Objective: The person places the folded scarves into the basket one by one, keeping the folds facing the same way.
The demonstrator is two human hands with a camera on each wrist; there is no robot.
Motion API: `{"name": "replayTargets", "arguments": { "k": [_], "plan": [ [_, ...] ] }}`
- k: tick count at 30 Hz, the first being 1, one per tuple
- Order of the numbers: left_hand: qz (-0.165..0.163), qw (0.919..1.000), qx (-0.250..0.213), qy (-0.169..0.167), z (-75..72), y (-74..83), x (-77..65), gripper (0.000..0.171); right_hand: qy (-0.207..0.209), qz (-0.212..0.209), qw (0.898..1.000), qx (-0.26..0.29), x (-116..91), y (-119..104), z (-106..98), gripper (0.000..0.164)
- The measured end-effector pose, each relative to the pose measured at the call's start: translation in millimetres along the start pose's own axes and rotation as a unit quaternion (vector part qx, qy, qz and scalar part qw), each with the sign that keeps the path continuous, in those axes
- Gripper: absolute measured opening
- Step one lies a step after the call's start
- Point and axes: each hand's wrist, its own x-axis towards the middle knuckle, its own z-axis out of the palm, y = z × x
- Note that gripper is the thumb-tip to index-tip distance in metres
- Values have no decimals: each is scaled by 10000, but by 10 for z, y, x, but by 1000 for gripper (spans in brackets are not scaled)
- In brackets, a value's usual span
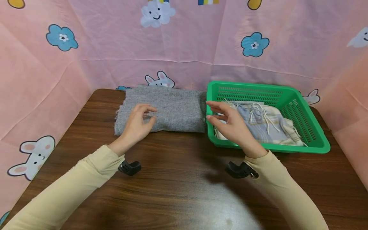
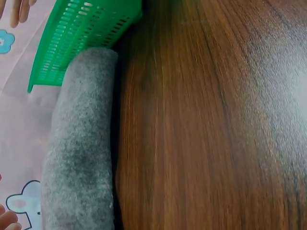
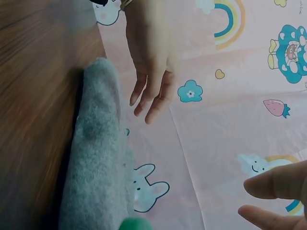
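Note:
A folded grey woollen scarf with a frayed left edge lies on the table. My left hand hovers over the scarf's left part, its fingers loosely bent and nothing in them. Over the left rim of the green plastic basket hangs my right hand, also holding nothing, thumb and fingers apart. Inside that basket is a folded plaid scarf in pale blue and cream with knotted tassels. The right wrist view shows the left hand above the grey scarf.
The brown wooden table reaches back to a pink cloth backdrop printed with rabbits, clouds and flowers. The basket's left side stands against the right end of the grey scarf. A black mount sticks out below the right wrist, another below the left.

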Motion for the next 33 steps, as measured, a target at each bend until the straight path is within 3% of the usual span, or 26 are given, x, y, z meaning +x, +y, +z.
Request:
{"name": "replayTargets", "arguments": {
  "k": [17,25,33],
  "plan": [
    [-66,9999,44,121,-74,-31,-14,27,-265,185,9984,455,22,-136,265,49],
    [-180,9997,10,139,-132,-73,-29,29,-140,405,9970,643,36,-125,380,50],
    [-56,9993,131,336,-153,-127,-31,30,124,420,9967,683,58,-120,536,53]
  ]
}}
